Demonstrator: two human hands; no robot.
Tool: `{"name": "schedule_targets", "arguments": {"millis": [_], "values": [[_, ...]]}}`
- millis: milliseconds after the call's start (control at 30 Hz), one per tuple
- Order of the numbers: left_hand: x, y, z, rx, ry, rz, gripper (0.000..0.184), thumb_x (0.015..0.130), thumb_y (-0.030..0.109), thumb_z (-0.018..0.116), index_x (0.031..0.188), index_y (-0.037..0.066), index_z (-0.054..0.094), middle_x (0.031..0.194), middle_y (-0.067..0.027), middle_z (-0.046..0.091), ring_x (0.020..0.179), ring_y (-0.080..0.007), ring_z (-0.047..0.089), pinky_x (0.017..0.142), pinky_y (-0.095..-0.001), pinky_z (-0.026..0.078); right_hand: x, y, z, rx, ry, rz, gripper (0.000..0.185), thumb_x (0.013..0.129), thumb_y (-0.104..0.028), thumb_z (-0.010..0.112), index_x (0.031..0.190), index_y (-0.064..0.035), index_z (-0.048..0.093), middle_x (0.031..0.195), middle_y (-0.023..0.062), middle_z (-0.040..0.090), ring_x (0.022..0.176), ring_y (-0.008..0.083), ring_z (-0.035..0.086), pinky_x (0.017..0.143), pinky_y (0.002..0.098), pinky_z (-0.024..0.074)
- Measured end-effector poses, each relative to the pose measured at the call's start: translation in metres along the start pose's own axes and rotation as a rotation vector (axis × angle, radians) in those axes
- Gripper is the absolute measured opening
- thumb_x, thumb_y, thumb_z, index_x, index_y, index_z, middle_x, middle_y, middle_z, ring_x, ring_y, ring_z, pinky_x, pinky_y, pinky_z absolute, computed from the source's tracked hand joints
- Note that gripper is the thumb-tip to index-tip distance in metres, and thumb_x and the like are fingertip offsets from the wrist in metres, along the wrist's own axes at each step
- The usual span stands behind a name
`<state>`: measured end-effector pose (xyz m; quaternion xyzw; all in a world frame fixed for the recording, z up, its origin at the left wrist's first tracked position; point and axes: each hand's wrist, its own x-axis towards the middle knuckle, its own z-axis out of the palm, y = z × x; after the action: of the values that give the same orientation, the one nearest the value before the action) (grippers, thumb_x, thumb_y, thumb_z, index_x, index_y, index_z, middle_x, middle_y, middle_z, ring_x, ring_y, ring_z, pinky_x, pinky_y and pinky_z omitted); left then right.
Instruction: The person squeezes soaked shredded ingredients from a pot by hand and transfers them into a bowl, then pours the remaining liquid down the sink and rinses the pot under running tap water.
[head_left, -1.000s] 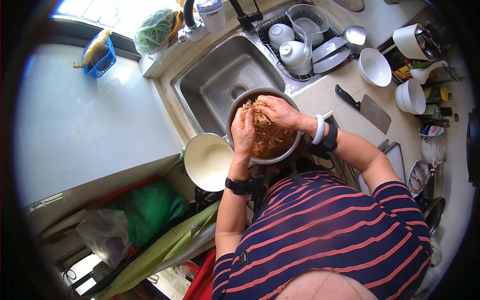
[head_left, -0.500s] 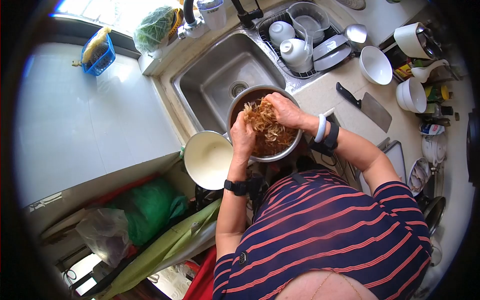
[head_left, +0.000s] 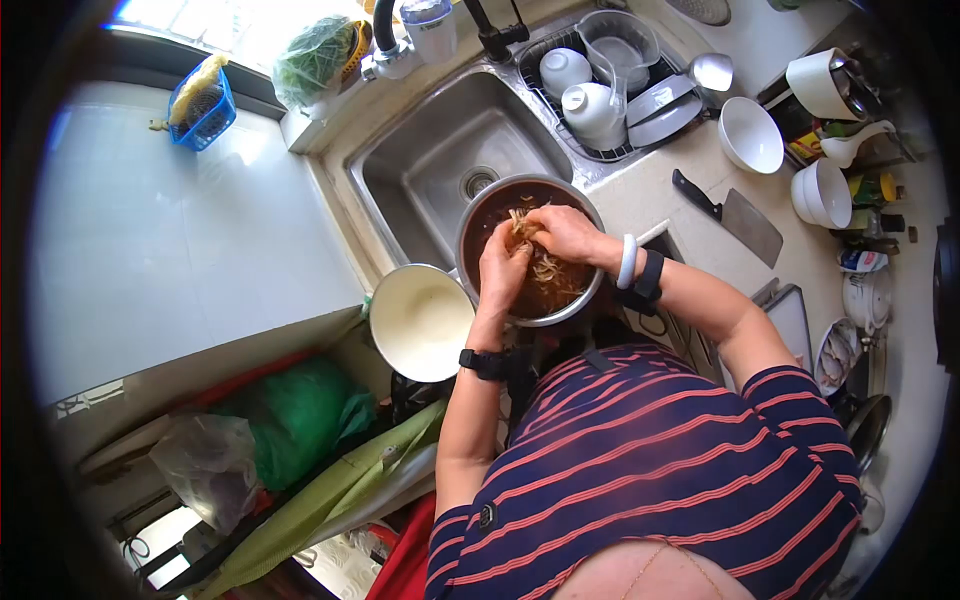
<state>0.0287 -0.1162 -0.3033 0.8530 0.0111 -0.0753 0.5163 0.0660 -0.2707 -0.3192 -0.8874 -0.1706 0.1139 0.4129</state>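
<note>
Brown shredded food [head_left: 548, 272] lies in brown liquid inside a round metal pot [head_left: 466, 238] at the sink's near edge. Over the pot, my left hand [head_left: 503, 265] is closed on a clump of the shreds. My right hand [head_left: 563, 234] grips the same clump from the right, its fingers close to those of my left hand. Some strands show between the hands and hang below them. A cream-coloured bowl [head_left: 422, 322] stands just left of the pot, near my left wrist.
Behind the pot is the metal sink [head_left: 430, 150]. A dish rack [head_left: 545, 100] holds bowls at the back. A cleaver [head_left: 745, 225] lies on the right counter near white bowls [head_left: 750, 135]. A blue basket [head_left: 208, 125] sits on the left counter.
Half a second ago my hands were farther apart with the shreds spread between them. Now they have come together and the clump between them looks smaller.
</note>
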Motion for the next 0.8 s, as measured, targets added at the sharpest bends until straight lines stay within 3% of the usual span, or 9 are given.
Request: {"name": "schedule_targets", "arguments": {"millis": [100, 133, 267, 433, 467, 500, 633, 700, 800], "values": [[0.001, -0.004, -0.006, -0.172, -0.049, -0.028, 0.035, 0.081, 0.001, 0.060, 0.116, -0.002, 0.054, 0.102, -0.0104, 0.064, 0.092, -0.0155, 0.060, 0.081, -0.0265, 0.048, -0.004, -0.020, -0.020, 0.202, -0.073, 0.054, 0.021, 0.080, -0.015, 0.056, 0.095, -0.0044, 0.066, 0.093, 0.0189, 0.065, 0.088, 0.0367, 0.061, 0.078, 0.0411, 0.0477], [-0.002, 0.000, -0.007, -0.182, -0.020, -0.023, 0.026, 0.084, 0.002, 0.058, 0.110, -0.002, 0.056, 0.095, -0.0063, 0.065, 0.085, -0.0102, 0.059, 0.076, -0.0234, 0.048, -0.006, -0.022, -0.021, 0.277, -0.069, 0.046, 0.021, 0.082, -0.015, 0.055, 0.095, -0.0024, 0.066, 0.093, 0.0192, 0.065, 0.089, 0.0348, 0.061, 0.078, 0.0402, 0.0471], [-0.002, -0.001, -0.015, -0.130, 0.081, 0.044, 0.011, 0.086, 0.003, 0.056, 0.095, -0.001, 0.060, 0.081, -0.0006, 0.062, 0.071, -0.0062, 0.055, 0.065, -0.0214, 0.046, -0.007, -0.026, -0.028, 0.358, -0.125, 0.081, 0.023, 0.084, -0.014, 0.053, 0.097, -0.0008, 0.065, 0.092, 0.0192, 0.065, 0.089, 0.0302, 0.063, 0.079, 0.0381, 0.0471], [-0.003, 0.014, -0.020, -0.202, 0.103, 0.060, 0.010, 0.089, 0.007, 0.054, 0.092, -0.001, 0.060, 0.080, 0.0010, 0.060, 0.072, -0.0055, 0.053, 0.066, -0.0211, 0.045, -0.004, -0.020, -0.026, 0.667, -0.190, 0.114, 0.026, 0.087, -0.014, 0.050, 0.101, 0.0040, 0.061, 0.087, 0.0128, 0.065, 0.082, 0.0193, 0.060, 0.077, 0.0318, 0.0466], [-0.002, 0.011, -0.020, -0.227, 0.102, 0.045, 0.011, 0.089, 0.008, 0.053, 0.092, 0.000, 0.060, 0.079, -0.0044, 0.062, 0.073, -0.0102, 0.056, 0.067, -0.0252, 0.046, -0.003, -0.019, -0.030, 0.714, -0.285, 0.220, 0.026, 0.088, -0.015, 0.049, 0.101, 0.0032, 0.061, 0.087, 0.0106, 0.065, 0.082, 0.0161, 0.058, 0.077, 0.0297, 0.0462], [-0.001, 0.008, -0.019, -0.252, 0.101, 0.031, 0.012, 0.088, 0.009, 0.052, 0.092, 0.000, 0.059, 0.078, -0.0097, 0.064, 0.073, -0.0149, 0.059, 0.068, -0.0293, 0.046, -0.003, -0.021, -0.032, 0.714, -0.287, 0.218, 0.026, 0.088, -0.015, 0.049, 0.101, 0.0032, 0.061, 0.087, 0.0106, 0.065, 0.082, 0.0161, 0.058, 0.077, 0.0297, 0.0462], [-0.001, 0.009, -0.018, -0.183, 0.051, 0.016, 0.014, 0.090, 0.012, 0.051, 0.094, 0.001, 0.059, 0.079, -0.0107, 0.063, 0.073, -0.0175, 0.059, 0.069, -0.0305, 0.046, -0.003, -0.032, -0.037, 0.602, -0.234, 0.096, 0.022, 0.089, -0.015, 0.052, 0.100, 0.0019, 0.061, 0.089, 0.0073, 0.063, 0.084, 0.0118, 0.056, 0.076, 0.0272, 0.0458], [0.000, 0.003, -0.016, -0.184, 0.017, 0.057, 0.018, 0.095, 0.014, 0.047, 0.095, 0.000, 0.059, 0.083, 0.0023, 0.058, 0.077, -0.0054, 0.051, 0.070, -0.0206, 0.043, -0.002, -0.032, -0.037, 0.570, -0.215, 0.073, 0.020, 0.088, -0.013, 0.055, 0.099, 0.0018, 0.061, 0.089, 0.0042, 0.061, 0.084, 0.0089, 0.054, 0.076, 0.0252, 0.0454], [-0.001, 0.002, -0.013, -0.228, -0.007, 0.009, 0.017, 0.095, 0.013, 0.046, 0.095, 0.001, 0.058, 0.084, 0.0017, 0.058, 0.077, -0.0061, 0.050, 0.071, -0.0217, 0.042, -0.001, -0.028, -0.032, 0.621, -0.141, 0.049, 0.024, 0.085, -0.018, 0.054, 0.098, 0.0016, 0.062, 0.087, 0.0098, 0.065, 0.082, 0.0160, 0.059, 0.077, 0.0300, 0.0465]]}}
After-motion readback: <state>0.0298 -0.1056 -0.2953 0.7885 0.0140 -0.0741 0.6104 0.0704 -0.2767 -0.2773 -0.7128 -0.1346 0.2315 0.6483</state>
